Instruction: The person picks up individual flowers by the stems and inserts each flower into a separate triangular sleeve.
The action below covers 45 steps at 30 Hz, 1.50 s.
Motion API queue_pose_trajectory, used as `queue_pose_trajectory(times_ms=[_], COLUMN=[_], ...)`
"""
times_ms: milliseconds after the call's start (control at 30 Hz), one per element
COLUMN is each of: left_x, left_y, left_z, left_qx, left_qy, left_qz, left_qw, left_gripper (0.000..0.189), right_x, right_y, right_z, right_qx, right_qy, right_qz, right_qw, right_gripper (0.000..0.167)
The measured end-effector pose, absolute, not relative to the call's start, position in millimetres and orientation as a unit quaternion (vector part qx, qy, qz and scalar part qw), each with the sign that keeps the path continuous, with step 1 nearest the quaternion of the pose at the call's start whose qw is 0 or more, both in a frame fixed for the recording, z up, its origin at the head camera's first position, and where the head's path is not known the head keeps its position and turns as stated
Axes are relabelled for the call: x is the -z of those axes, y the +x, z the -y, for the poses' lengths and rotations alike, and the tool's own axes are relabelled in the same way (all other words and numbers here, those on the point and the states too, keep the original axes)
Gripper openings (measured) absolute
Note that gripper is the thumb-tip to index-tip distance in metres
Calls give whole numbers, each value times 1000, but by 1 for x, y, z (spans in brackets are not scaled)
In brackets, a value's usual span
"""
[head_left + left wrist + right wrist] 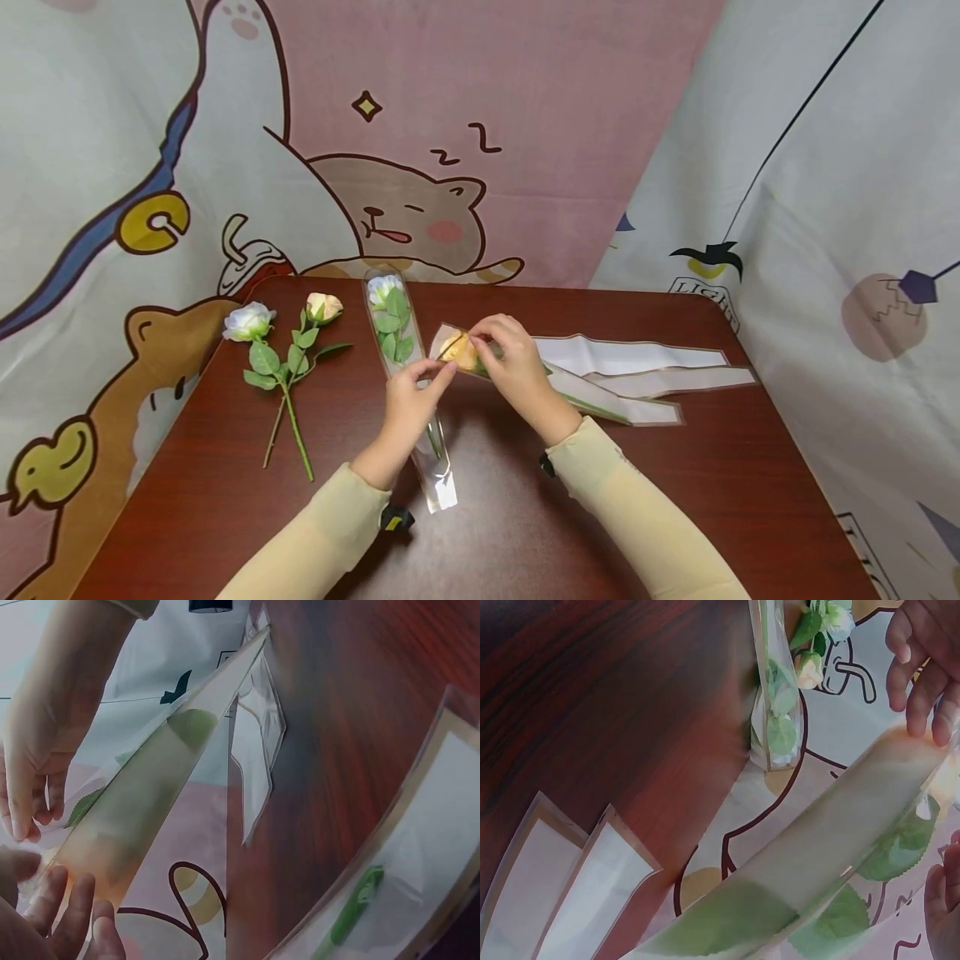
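Note:
A peach rose (462, 352) lies in a clear flower sleeve (495, 375) with a pale border, lifted off the table at its bloom end. My left hand (411, 404) pinches the sleeve's open end beside the bloom between thumb and fingers. On the other side of the bloom, my right hand (517, 367) pinches the sleeve's edge with thumb and forefinger. The left wrist view shows the sleeve slanting, its leaves blurred behind the film, with the left fingers (79, 900) under the bloom. In the right wrist view the sleeve (817, 825) crosses in front of the hand.
A sleeved bluish-white rose (390, 317) lies just left, passing under my left hand. Farther left, a loose bluish-white rose (250, 322) and a cream rose (324, 308) cross stems. Several flat sleeves (637, 358) overlap at the right. A cartoon cloth (540, 125) hangs behind the table.

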State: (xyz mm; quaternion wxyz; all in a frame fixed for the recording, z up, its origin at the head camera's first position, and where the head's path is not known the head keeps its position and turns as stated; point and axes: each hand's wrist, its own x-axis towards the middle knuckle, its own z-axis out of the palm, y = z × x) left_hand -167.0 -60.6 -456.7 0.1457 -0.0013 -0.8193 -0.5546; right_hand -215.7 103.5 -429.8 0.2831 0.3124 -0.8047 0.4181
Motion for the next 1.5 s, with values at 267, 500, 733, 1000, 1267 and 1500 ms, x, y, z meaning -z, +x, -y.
queue_pose_trajectory(times_ms=[267,500,733,1000,1267,1500], left_x=[455,441,455,449,444,439], left_y=[-175,-173,-188,-196,-204,-213], left_z=[60,61,70,81,84,86], left_qx=[595,699,746,774,803,834], left_qy=[32,47,71,78,77,76], left_qz=[789,701,648,614,576,534], left_qw=[151,134,137,138,128,116], left_gripper=[16,13,12,20,19,11], right_x=[429,429,435,465,487,489], right_y=[-215,-215,-222,-230,-229,-228], right_z=[-101,-112,-156,-209,-223,-213], right_qx=[-420,-434,-413,-345,-373,-416], right_qy=[322,321,241,180,174,165], right_qz=[800,789,850,921,909,894], right_qw=[284,294,220,17,-63,1], right_gripper=[6,20,19,28,25,11])
